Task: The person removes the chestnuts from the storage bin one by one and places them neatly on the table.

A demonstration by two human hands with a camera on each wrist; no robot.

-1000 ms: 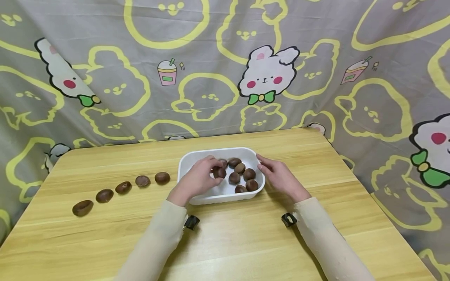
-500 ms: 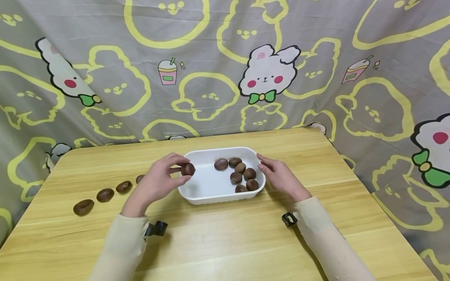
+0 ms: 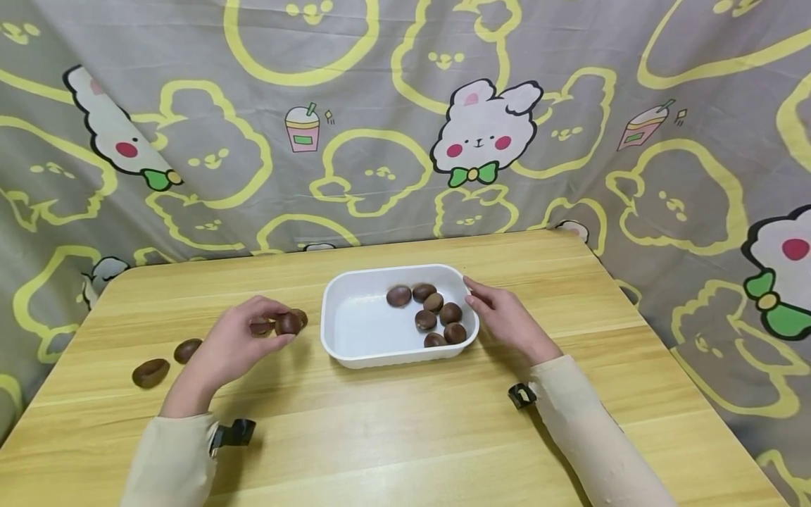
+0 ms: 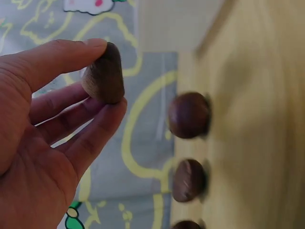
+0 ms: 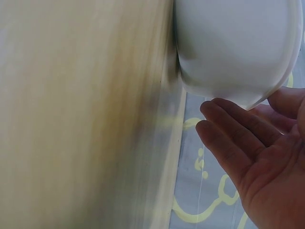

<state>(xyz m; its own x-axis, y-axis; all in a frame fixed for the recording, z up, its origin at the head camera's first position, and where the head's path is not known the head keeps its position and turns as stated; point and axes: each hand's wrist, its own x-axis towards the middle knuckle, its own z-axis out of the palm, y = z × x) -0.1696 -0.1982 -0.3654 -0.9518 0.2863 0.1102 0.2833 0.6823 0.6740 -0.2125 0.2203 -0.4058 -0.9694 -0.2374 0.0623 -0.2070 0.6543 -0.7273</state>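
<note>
In the head view my left hand (image 3: 237, 345) is over the left part of the table, left of the tray. Its thumb and fingertips pinch a brown chestnut (image 4: 106, 76), raised above the wood in the left wrist view. Beyond it a chestnut (image 4: 189, 115) and others lie in a row on the table, partly hidden by the hand in the head view. A white tray (image 3: 364, 362) holds several chestnuts, mostly in its right half. My right hand (image 3: 507, 320) touches the tray's right end, its fingers fairly straight against the outer wall in the right wrist view.
At the row's left end lie a chestnut (image 3: 151, 373) and another chestnut (image 3: 186, 350). Patterned grey curtain (image 3: 380, 204) hangs behind the wooden table (image 3: 405, 436) and along its sides. A black wrist mount (image 3: 234, 433) sits on the left sleeve, a similar mount (image 3: 522, 396) on the right.
The left hand has lifted a chestnut out of the tray and carried it left to the row on the table. The right hand and the tray have stayed in place.
</note>
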